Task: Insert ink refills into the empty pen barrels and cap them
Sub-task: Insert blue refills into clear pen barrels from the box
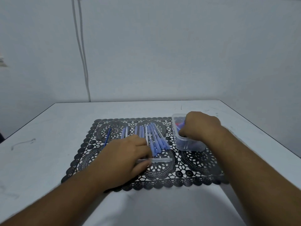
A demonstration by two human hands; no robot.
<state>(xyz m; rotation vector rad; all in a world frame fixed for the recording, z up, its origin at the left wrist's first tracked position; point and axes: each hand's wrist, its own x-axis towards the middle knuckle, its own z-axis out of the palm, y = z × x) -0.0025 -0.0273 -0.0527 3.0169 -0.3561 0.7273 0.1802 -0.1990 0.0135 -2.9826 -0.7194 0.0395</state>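
Note:
Several capped blue pens [156,137] lie side by side on a black lace placemat [192,162]. A thin blue ink refill [107,136] lies alone at the mat's left. My left hand [125,159] grips a clear pen barrel [161,160] that points right, just above the mat. My right hand [200,124] reaches into a clear plastic tub [187,144] holding blue and red caps. Its fingertips are hidden inside the tub, so I cannot tell if they hold a cap.
The white table [48,144] runs to edges at the left and right. A grey wall with a hanging cable [81,51] stands behind it. A few more pens [124,132] lie left of the main row.

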